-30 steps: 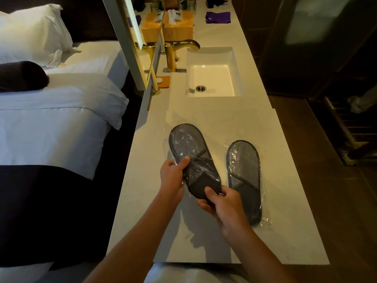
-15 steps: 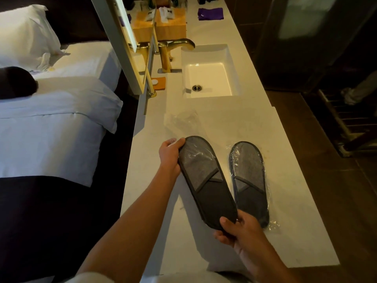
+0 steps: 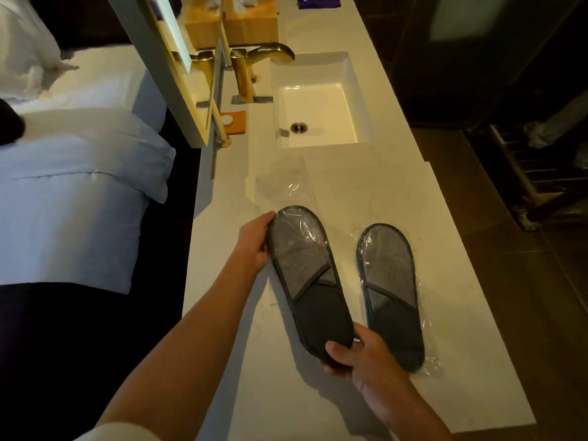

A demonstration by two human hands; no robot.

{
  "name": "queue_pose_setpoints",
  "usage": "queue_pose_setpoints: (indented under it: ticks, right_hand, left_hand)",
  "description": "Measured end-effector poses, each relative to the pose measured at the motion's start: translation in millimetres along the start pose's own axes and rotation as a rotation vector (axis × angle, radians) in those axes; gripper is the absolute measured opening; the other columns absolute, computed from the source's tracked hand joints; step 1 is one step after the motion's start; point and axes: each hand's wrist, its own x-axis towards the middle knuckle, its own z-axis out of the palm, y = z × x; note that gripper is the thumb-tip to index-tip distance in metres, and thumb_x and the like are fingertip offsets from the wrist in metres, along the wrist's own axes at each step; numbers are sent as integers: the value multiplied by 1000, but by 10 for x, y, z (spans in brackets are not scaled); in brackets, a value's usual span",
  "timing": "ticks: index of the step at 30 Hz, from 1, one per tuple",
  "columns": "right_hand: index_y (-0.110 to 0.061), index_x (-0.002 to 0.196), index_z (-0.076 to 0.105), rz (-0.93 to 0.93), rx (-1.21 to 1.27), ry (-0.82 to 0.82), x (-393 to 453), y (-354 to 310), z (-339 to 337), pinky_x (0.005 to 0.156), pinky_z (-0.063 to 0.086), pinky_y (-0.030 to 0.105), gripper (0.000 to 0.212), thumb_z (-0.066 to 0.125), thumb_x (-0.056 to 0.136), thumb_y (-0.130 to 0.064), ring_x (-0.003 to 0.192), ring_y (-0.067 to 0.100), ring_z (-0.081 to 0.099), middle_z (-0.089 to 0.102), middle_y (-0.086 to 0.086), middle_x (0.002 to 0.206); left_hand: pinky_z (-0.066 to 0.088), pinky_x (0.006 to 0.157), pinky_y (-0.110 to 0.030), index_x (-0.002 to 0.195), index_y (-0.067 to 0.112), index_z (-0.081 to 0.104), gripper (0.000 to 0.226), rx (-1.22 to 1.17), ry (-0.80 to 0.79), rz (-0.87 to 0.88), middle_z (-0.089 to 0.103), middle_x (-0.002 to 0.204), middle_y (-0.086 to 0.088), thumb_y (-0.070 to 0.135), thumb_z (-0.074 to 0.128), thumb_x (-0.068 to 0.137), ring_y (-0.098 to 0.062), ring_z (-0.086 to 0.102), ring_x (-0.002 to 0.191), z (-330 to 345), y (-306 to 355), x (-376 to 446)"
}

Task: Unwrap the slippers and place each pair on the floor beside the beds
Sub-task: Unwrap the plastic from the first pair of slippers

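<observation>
A grey slipper pack (image 3: 307, 275) in clear plastic is held just above the white counter (image 3: 375, 192). My left hand (image 3: 254, 241) grips its far end at the heel side. My right hand (image 3: 359, 354) grips its near, dark toe end. A second wrapped grey slipper pack (image 3: 389, 288) lies flat on the counter just to the right, untouched. A loose piece of clear plastic wrap (image 3: 280, 183) lies on the counter beyond the held slippers.
A white sink (image 3: 318, 116) with a gold tap (image 3: 254, 58) sits farther along the counter. A mirror frame (image 3: 171, 68) stands at its left edge. The white bed (image 3: 70, 186) lies to the left across a dark gap. Dark brown floor (image 3: 525, 297) runs along the right.
My hands shifted from the pack's middle to its two ends, stretching it lengthwise and turning it upper side up. The view moved closer to the counter.
</observation>
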Motion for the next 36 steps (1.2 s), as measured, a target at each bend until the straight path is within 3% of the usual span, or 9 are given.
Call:
queue_pose_setpoints:
  ticks: [3, 8, 14, 22, 25, 28, 30, 33, 36]
  right_hand:
    - [-13, 111, 62, -46, -21, -26, 181, -225, 159, 92, 55, 51, 25, 68, 87, -13, 104, 33, 67, 69, 15, 111]
    - [-15, 109, 65, -134, -154, -11, 475, -534, 293, 90, 56, 52, 20, 65, 89, -19, 100, 28, 70, 73, 12, 107]
    - [-19, 109, 66, 41, -202, -63, 517, -404, 89, 97, 53, 51, 22, 67, 88, -19, 108, 26, 66, 73, 7, 110]
    - [-24, 102, 64, 185, -94, -72, 372, -161, -131, 104, 45, 48, 23, 68, 84, -10, 110, 26, 60, 69, 8, 113]
    - [-23, 108, 64, 184, -86, -70, 324, -121, -142, 105, 45, 51, 29, 70, 82, -11, 112, 27, 61, 69, 8, 115]
    - [-17, 112, 66, 155, -70, -67, 279, -98, -117, 99, 50, 46, 30, 69, 83, -10, 108, 26, 65, 74, 8, 107]
    - [-15, 113, 66, 132, -58, -64, 247, -100, -75, 96, 52, 44, 29, 68, 85, -9, 105, 26, 67, 76, 8, 104]
    - [-12, 119, 63, 97, -72, -54, 226, -96, -12, 98, 52, 46, 33, 67, 87, -12, 108, 27, 66, 74, 9, 110]
    - [-14, 115, 64, 77, -63, -40, 201, -58, 61, 86, 57, 39, 26, 65, 89, -10, 101, 24, 68, 76, 5, 102]
  left_hand:
    - [62, 80, -49, 107, -2, 72, 26, -5, 25, 37, 72, 96, -19, 12, 69, 85, -30, 71, 84, 22, 96, 107]
    - [62, 74, -39, 99, -2, 73, 21, 117, 90, 144, 69, 83, -15, 11, 72, 82, -25, 66, 74, 65, 264, 302]
    - [54, 48, -28, 82, 1, 63, 12, 194, 115, 170, 64, 70, -14, 8, 62, 92, -17, 57, 49, -34, 470, 568]
    - [54, 51, -31, 77, -2, 64, 22, 451, 258, 295, 64, 69, -20, 11, 59, 93, -18, 58, 44, -194, 512, 726]
    - [62, 69, -42, 66, 0, 67, 28, 616, 421, 378, 71, 66, -18, 22, 65, 84, -22, 64, 48, -293, 526, 742]
    - [58, 87, -52, 102, 4, 69, 44, 760, 515, 427, 73, 97, -19, 39, 65, 76, -32, 71, 82, -349, 542, 626]
    - [56, 84, -39, 126, 12, 58, 50, 750, 562, 472, 64, 112, -6, 35, 65, 83, -26, 66, 97, -379, 521, 409]
    - [45, 70, -19, 127, 12, 55, 37, 626, 523, 554, 60, 108, -1, 24, 61, 93, -15, 61, 92, -435, 305, 3]
    - [56, 69, -27, 122, 12, 59, 30, 539, 338, 461, 68, 99, -5, 28, 59, 96, -16, 68, 84, -544, -152, -480]
